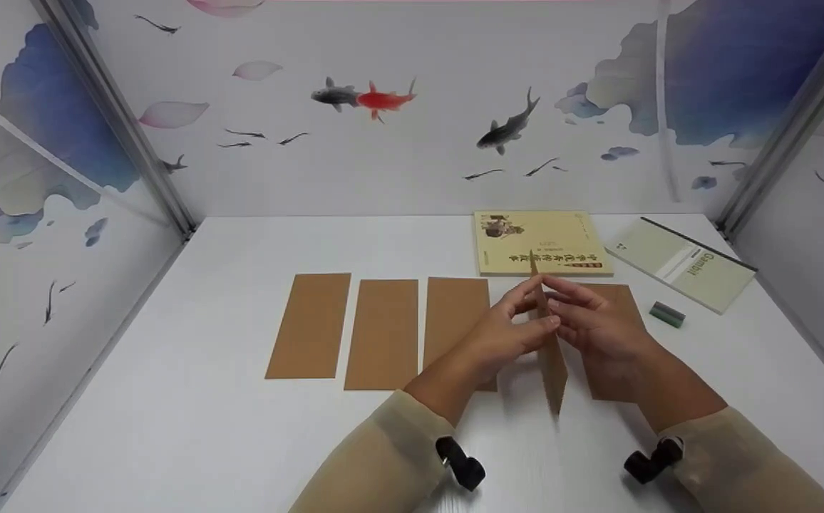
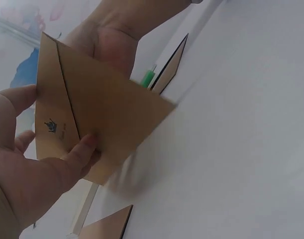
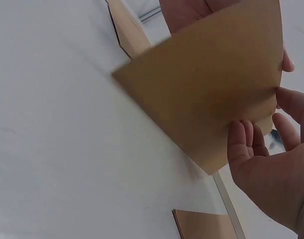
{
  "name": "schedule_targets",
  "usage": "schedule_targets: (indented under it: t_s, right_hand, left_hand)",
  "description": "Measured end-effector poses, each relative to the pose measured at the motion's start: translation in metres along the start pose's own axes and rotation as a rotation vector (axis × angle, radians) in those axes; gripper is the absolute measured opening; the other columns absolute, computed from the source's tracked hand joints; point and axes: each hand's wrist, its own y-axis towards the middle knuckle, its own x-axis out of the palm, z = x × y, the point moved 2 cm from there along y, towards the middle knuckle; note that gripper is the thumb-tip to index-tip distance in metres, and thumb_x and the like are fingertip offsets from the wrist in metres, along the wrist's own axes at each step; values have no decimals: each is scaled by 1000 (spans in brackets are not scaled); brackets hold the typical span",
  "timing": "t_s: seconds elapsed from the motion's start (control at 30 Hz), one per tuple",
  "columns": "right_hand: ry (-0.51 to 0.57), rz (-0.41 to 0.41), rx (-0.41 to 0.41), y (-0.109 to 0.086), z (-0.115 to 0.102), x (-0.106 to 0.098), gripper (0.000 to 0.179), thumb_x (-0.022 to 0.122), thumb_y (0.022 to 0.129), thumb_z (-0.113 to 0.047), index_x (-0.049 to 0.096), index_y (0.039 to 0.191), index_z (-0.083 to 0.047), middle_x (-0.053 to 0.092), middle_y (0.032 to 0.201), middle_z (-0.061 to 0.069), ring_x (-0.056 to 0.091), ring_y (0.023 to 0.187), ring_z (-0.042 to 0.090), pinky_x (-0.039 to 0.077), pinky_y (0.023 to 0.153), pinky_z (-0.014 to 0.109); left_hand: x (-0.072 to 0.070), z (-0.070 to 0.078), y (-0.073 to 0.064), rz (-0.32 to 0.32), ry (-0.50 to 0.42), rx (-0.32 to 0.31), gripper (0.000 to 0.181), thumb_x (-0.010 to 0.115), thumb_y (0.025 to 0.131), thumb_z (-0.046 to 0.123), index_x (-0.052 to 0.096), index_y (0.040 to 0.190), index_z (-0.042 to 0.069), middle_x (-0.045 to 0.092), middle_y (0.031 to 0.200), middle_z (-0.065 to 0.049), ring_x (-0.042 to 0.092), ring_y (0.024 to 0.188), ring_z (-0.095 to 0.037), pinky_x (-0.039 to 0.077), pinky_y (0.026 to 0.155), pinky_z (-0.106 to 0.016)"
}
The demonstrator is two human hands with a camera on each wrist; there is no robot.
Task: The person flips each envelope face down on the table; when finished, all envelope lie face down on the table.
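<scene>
Above the worktop (image 1: 170, 399), right of centre, you have the held card (image 1: 553, 367) between your two hands, tilted and seen nearly edge-on from the head. Whether its near corner touches the surface cannot be told. Your left hand (image 1: 505, 331) pinches it, thumb against the face that bears a crown mark (image 2: 50, 125) and a dark line; your right hand (image 1: 604, 320) grips it from the opposite side, fingers bent, fingertips at its edge and face. To the left, the outer card (image 1: 309, 326), middle card (image 1: 382, 335) and inner card (image 1: 457, 313) lie flat in a row; the right card (image 1: 604, 377) lies partly beneath your right hand. Farther off rest the yellow book (image 1: 562, 231) and, to its right, the notebook (image 1: 690, 263), with a small green piece (image 1: 667, 314) nearer. The step in hand appears to be two-handed handling of the held card, raised over the gap in the row. The next move seems to call for light, even finger pressure, so that the card does not bend or catch its neighbours.
</scene>
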Motion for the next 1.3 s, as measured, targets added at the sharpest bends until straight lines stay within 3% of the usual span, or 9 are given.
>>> schedule_targets:
  t_s: [0.2,0.4,0.6,0.73,0.83,0.93,1.1,1.3]
  right_hand:
    - [-62,-27,18,2,4,-2,70,77,100,-25,46,163,-17,68,135,-16,69,117,5,57,105,24]
    - [-135,-48,44,4,8,-5,72,70,105,-28,37,166,-7,66,144,-4,69,122,9,55,110,28]
    - [-147,-21,80,5,8,-7,71,64,109,-32,32,168,-7,56,156,5,64,130,9,53,116,31]
    - [-164,-2,108,6,6,-8,69,55,112,-36,28,170,-9,41,170,15,54,147,18,43,126,38]
    - [-173,-11,105,7,5,-10,67,47,115,-35,21,171,-7,30,176,18,38,160,26,33,131,43]
    - [-176,6,104,8,3,-13,67,44,116,-34,18,172,-7,28,177,17,33,162,28,29,132,43]
    - [-153,55,111,10,1,-17,66,41,117,-33,16,172,-9,29,177,17,33,162,27,28,133,42]
    - [-131,66,103,10,1,-21,66,31,118,-35,11,172,-4,24,178,17,27,165,29,25,135,44]
  left_hand:
    - [-5,2,2,2,-85,3,72,77,99,14,47,159,41,42,168,-13,63,134,-20,56,113,-42]
    - [-11,3,5,2,-139,-8,82,72,99,2,38,166,34,40,171,-19,64,137,-27,53,117,-44]
    - [-19,5,7,-17,-103,-6,82,67,98,-4,36,168,26,41,171,-13,58,145,-31,56,112,-38]
    - [-26,4,9,-21,-59,8,82,65,95,-9,39,167,21,42,169,-8,61,136,-26,58,101,-31]
    - [-30,2,11,5,-47,16,81,63,90,-14,46,162,16,47,164,-5,64,129,-23,57,91,-27]
    - [-33,-1,12,38,-32,4,79,64,85,-17,53,156,14,50,161,-3,66,126,-23,58,88,-27]
    - [-38,-6,13,114,13,-55,70,67,86,-12,60,150,15,58,154,-1,67,115,-20,59,93,-30]
    - [-39,-8,12,172,81,-103,57,65,97,0,57,153,7,62,152,-7,65,113,-18,57,104,-34]
